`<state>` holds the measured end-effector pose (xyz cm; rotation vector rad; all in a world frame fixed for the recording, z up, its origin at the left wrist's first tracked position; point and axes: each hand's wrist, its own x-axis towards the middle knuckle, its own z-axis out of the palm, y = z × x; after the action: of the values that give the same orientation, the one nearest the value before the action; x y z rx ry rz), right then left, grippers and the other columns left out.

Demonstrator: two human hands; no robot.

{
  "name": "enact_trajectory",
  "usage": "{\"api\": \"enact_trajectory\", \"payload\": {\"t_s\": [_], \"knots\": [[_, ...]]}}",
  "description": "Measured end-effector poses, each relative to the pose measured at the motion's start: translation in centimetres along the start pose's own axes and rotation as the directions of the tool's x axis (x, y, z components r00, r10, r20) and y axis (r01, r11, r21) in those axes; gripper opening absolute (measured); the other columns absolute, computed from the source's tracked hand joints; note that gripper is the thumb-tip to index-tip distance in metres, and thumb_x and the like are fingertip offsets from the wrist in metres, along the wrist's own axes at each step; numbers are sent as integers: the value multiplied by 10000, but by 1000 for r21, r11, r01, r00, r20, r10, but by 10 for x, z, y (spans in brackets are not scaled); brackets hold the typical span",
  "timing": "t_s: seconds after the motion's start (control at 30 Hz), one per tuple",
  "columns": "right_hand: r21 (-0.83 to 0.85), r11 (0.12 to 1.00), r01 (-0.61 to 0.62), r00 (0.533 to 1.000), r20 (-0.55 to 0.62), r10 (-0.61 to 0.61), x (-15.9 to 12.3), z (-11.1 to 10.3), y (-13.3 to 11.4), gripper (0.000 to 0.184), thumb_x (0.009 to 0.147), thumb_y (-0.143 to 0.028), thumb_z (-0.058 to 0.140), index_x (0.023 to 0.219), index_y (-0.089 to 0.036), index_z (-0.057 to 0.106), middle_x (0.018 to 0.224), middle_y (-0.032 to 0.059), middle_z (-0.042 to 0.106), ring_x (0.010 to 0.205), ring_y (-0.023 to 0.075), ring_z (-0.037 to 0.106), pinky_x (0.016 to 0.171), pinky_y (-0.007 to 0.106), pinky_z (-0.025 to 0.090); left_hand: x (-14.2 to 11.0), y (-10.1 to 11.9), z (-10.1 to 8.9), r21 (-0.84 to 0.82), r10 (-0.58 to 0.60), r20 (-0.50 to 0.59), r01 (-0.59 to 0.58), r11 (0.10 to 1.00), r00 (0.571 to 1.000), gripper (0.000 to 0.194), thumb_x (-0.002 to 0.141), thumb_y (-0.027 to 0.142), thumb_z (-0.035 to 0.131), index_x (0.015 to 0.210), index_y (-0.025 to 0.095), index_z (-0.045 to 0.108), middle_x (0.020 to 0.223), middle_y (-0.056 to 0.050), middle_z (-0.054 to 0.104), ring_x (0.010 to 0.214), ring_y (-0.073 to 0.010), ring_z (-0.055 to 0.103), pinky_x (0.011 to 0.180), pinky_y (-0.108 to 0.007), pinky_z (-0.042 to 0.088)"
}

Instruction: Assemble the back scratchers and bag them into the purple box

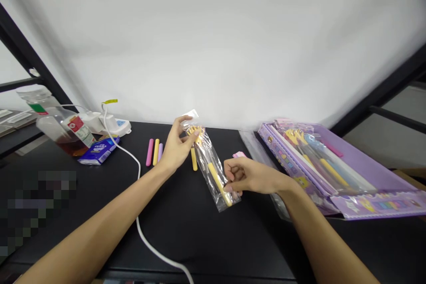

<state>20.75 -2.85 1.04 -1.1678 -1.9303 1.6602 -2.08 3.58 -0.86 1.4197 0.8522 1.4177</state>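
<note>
A clear plastic bag (210,153) slants over the black table, with a yellow-handled back scratcher (216,178) inside, its claw-like yellow head at the upper end. My left hand (179,144) is closed on the bag's upper end, thumb over the scratcher's head. Lower down, my right hand (248,175) pinches the bag beside the yellow handle. Left of the bag lie a pink stick (150,152), a yellow stick (156,152) and a purple stick (160,151). Another yellow stick (194,159) lies close beside the bag. A small pink item (239,154) is partly hidden behind my right hand.
On the right, a purple display box (362,155) holds several bagged scratchers. Clear plastic wrapping (258,153) lies beside it. To the left are a bottle of dark liquid (66,126), a blue tissue pack (99,151), a power strip (123,127) and a white cable (139,195).
</note>
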Motion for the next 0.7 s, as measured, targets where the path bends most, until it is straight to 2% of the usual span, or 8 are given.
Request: {"api": "enact_trajectory", "payload": {"t_s": [0.1,0.17,0.2,0.27,0.33,0.37,0.5,0.7], "knots": [[-71,996,-61,996,60,65,-4,-4,-2,374,758,-381,813,754,-209,481,665,-18,655,637,151,667,589,261,504,-5,-3,4,-7,-51,19,51,999,999,470,769,345,806,1078,239,468,1024,-12,650,630,-129,702,565,-266,607],[-138,989,-52,996,-77,42,-7,-9,-2,339,798,-438,761,781,-208,513,705,14,684,650,169,675,591,279,498,-9,-3,7,19,-53,59,52,998,997,429,765,347,807,1023,229,485,1096,-15,627,619,-111,698,547,-247,603],[-206,977,-48,974,-226,0,-7,-13,-2,323,830,-459,716,780,-209,519,704,20,681,635,168,662,581,282,480,-11,-2,8,34,-47,80,44,998,996,406,769,350,802,1006,223,497,1148,-21,612,622,-103,698,545,-239,601],[-408,904,-130,833,-539,-124,-8,-20,1,309,861,-468,651,743,-217,515,669,17,650,595,162,607,557,289,416,-13,0,10,48,-38,109,33,998,993,391,769,342,802,997,219,509,1235,-29,587,624,-97,700,548,-238,603],[-560,771,-303,695,-684,-223,-8,-25,5,314,843,-476,648,707,-223,519,662,19,636,587,168,564,553,301,351,-15,2,11,68,-56,122,48,997,991,410,758,323,809,1030,227,518,1253,-36,593,603,-99,696,533,-238,597],[-596,708,-379,671,-704,-233,-9,-26,7,325,821,-490,664,696,-226,522,667,19,636,585,171,551,553,305,326,-16,3,12,82,-73,127,62,995,989,419,761,317,806,1060,232,524,1228,-40,611,589,-104,693,520,-237,590],[-626,586,-514,689,-708,-152,-10,-28,14,352,741,-510,734,694,-234,521,662,2,617,559,166,516,550,304,274,-19,8,14,120,-126,175,106,987,976,520,795,305,767,1247,244,519,1096,-56,664,589,-131,688,491,-235,568],[-605,625,-493,697,-705,-133,-8,-31,23,323,709,-476,743,686,-240,523,690,11,661,579,186,548,554,309,300,-23,13,13,135,-90,304,51,990,948,881,795,278,757,1533,393,290,1533,-149,404,545,-53,620,483,-252,568]]}}
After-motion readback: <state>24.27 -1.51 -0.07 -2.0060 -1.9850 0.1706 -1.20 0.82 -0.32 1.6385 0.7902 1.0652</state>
